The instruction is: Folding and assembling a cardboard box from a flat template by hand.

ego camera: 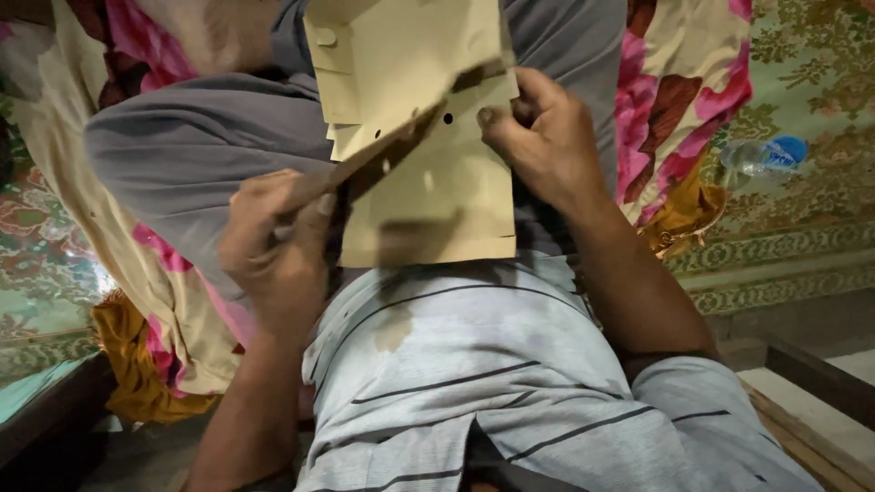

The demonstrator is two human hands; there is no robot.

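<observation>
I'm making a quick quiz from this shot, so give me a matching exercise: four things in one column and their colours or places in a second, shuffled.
Things:
1. left hand
2. right hand
3. plastic bottle
4. striped shirt

Descriptions:
A. lying on the patterned green mat at the right
B. grey with thin dark lines
C. gripping the brown tool
D. thumb pressed on the tan paper pieces

Pairs: 1-C, 2-D, 3-A, 4-B
</observation>
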